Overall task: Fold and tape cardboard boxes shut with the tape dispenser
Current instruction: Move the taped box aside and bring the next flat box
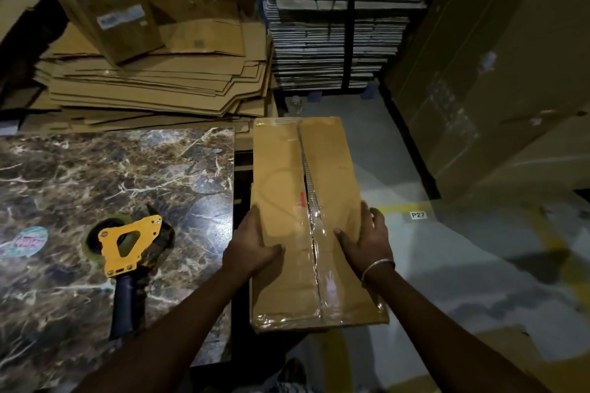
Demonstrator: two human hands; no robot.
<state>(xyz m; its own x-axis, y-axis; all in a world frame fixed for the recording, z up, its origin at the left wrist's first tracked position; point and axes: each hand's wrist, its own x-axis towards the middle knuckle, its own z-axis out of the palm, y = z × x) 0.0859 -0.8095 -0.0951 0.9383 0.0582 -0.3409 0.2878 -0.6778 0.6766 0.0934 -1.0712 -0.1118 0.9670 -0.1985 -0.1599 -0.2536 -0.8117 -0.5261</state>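
Floor tag (418,215) reads "P27"; worktop sticker (25,241) illegible. Long cardboard box (306,201) held off the marble worktop (95,169) edge, long axis pointing away from the person, seam half taped. Left hand (252,244) and right hand (367,241) grip its sides, fingers wrapping the edges. Yellow tape dispenser (127,246) lies on worktop, handle toward person.

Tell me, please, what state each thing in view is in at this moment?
Cardboard box: flaps folded shut, seam taped only along the near part, far part untaped and slightly gaping.
Tape dispenser: lying on its side on the marble table, not held.
Left hand: gripping the box's left edge.
Right hand: gripping the box's right edge.
Flat cardboard sheets: unfolded, stacked.
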